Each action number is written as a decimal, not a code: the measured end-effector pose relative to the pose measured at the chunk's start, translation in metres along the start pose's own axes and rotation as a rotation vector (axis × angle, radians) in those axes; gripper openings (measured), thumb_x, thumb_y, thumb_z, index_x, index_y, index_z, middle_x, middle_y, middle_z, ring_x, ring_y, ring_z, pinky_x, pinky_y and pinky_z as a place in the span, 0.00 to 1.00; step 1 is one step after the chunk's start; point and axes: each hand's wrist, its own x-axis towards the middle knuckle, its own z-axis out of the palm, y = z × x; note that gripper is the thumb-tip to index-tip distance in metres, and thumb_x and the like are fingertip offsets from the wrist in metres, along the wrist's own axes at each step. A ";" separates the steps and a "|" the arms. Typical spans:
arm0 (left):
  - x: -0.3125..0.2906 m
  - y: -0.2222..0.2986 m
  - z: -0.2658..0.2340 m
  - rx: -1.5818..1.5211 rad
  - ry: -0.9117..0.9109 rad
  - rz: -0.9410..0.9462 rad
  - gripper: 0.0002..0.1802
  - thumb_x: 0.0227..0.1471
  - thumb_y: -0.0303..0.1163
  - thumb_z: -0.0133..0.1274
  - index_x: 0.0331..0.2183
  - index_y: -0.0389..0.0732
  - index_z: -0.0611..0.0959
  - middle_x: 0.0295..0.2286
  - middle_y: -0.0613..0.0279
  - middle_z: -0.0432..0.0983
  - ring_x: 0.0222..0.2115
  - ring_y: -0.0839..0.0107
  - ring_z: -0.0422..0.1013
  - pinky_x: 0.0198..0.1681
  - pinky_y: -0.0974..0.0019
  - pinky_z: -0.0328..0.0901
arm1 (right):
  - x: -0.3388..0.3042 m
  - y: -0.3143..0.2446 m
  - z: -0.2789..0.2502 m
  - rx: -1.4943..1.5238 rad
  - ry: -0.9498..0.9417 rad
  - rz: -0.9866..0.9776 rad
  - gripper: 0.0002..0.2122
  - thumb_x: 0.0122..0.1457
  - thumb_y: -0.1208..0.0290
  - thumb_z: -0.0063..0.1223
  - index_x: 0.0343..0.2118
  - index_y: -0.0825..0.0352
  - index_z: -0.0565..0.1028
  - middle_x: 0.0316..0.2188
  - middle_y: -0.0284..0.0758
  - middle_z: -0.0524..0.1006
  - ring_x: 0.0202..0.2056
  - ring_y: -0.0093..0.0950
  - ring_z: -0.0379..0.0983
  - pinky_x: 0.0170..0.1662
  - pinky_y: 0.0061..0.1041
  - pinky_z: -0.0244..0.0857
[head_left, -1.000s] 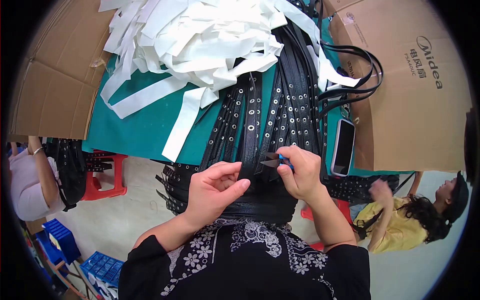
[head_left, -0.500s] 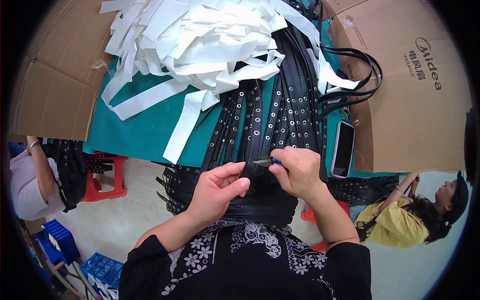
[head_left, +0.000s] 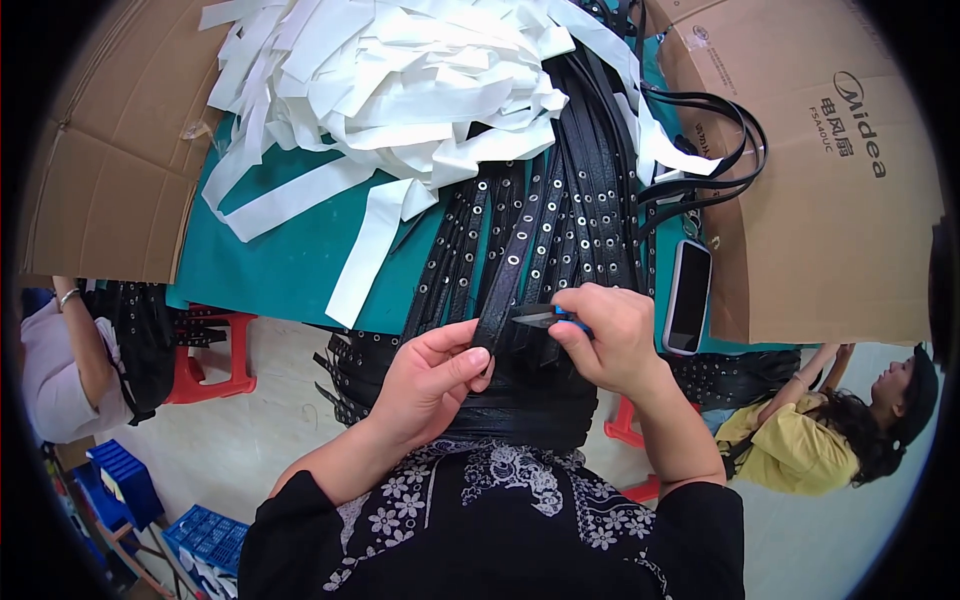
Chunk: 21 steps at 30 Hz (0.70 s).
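Observation:
Between the thumb and fingers of my left hand (head_left: 432, 382) is the near end of a black eyelet belt (head_left: 510, 262), which runs away from me over the table. My right hand (head_left: 612, 338) is closed around a pair of small thread snips (head_left: 536, 317) with blue on the handle. Their blades point left, a little apart, and lie just right of the belt's end. More black belts (head_left: 600, 215) with metal eyelets lie side by side beyond my hands. Another bundle of black belts (head_left: 520, 415) lies across my lap.
White strips (head_left: 400, 80) are heaped on the green tabletop (head_left: 275, 285). A phone (head_left: 688, 300) lies at right beside a cardboard box (head_left: 800, 200); another cardboard panel (head_left: 120, 160) stands left. Other people sit at both sides, near red stools (head_left: 235, 355). Blue crates (head_left: 205, 540) stand lower left.
My left hand now pinches the belt's end, and that belt slants toward it. My right hand with the snips has shifted slightly right; the blades are a little more apart.

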 end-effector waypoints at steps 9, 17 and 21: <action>-0.001 -0.003 -0.002 0.065 0.006 0.032 0.17 0.46 0.23 0.50 0.42 0.34 0.73 0.30 0.63 0.72 0.26 0.80 0.64 0.28 0.75 0.59 | 0.002 -0.004 0.003 -0.091 -0.088 -0.057 0.11 0.48 0.60 0.52 0.24 0.62 0.72 0.15 0.29 0.69 0.16 0.27 0.68 0.18 0.24 0.59; 0.001 -0.002 -0.001 0.040 0.003 0.030 0.16 0.46 0.20 0.49 0.41 0.34 0.74 0.29 0.60 0.72 0.25 0.77 0.65 0.28 0.74 0.61 | -0.007 0.007 0.007 0.005 0.225 0.049 0.08 0.46 0.65 0.54 0.23 0.64 0.72 0.12 0.31 0.66 0.14 0.29 0.65 0.18 0.24 0.57; 0.000 -0.004 -0.003 0.071 0.040 0.087 0.16 0.45 0.19 0.50 0.41 0.34 0.74 0.28 0.58 0.73 0.24 0.76 0.67 0.29 0.74 0.63 | -0.011 -0.008 -0.005 -0.120 -0.035 -0.078 0.12 0.50 0.60 0.49 0.25 0.66 0.71 0.12 0.32 0.65 0.14 0.30 0.62 0.17 0.25 0.52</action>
